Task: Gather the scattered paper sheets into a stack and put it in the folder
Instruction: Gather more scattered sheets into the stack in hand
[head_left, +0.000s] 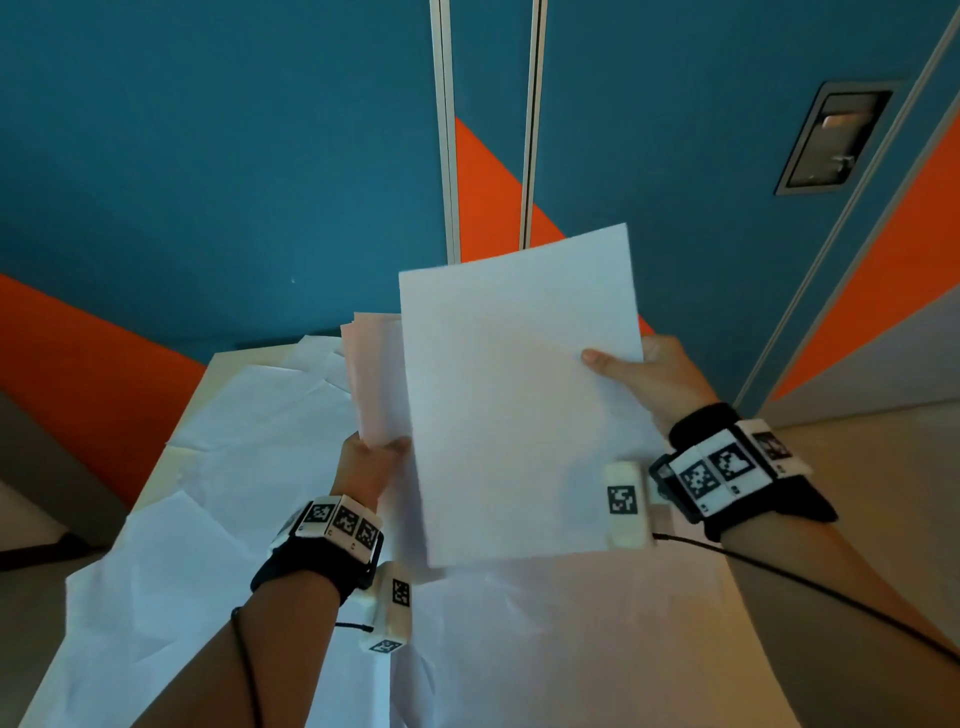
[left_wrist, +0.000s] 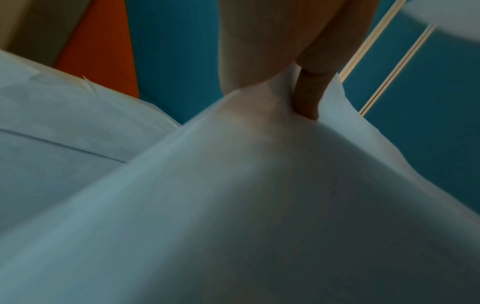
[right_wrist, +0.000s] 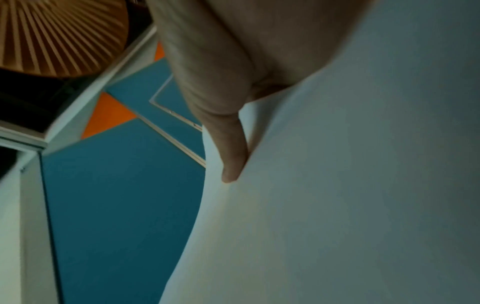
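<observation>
Item: single white sheet (head_left: 519, 395), held up off the table in my right hand (head_left: 660, 374), thumb laid flat on its near face at the right edge, the other fingers hidden behind it; the right wrist view shows one finger (right_wrist: 231, 156) running along the paper's edge. Long axis: near to far, tilted slightly rightwards at the top. Item: small stack of sheets (head_left: 376, 379), pinched at its lower end in my left hand (head_left: 371, 465), thumb on the near face and the rest of the fingers behind; the left wrist view shows a fingertip (left_wrist: 307, 98) pressing into the paper. Long axis: likewise near to far, roughly parallel with the single sheet. Governing relation: the sheet lies just to the right of the stack, its left edge overlapping in front of the stack's right edge, so the stack sits leftwards of my right-hand fingers, and the right hand holds the piece to be brought across; I judge the coming move to be a short leftward slide, laying sheet onto stack with edges squared. Item: further loose sheets (head_left: 249, 415), creased, lying on the pale table (head_left: 174, 467) beneath both hands, not yet gathered. Folder: not visible in any view. Writing and labels: none on the paper faces shown; the only markings are black-and-white square codes on the wrist bands (head_left: 722, 467), no readable text or brand.
</observation>
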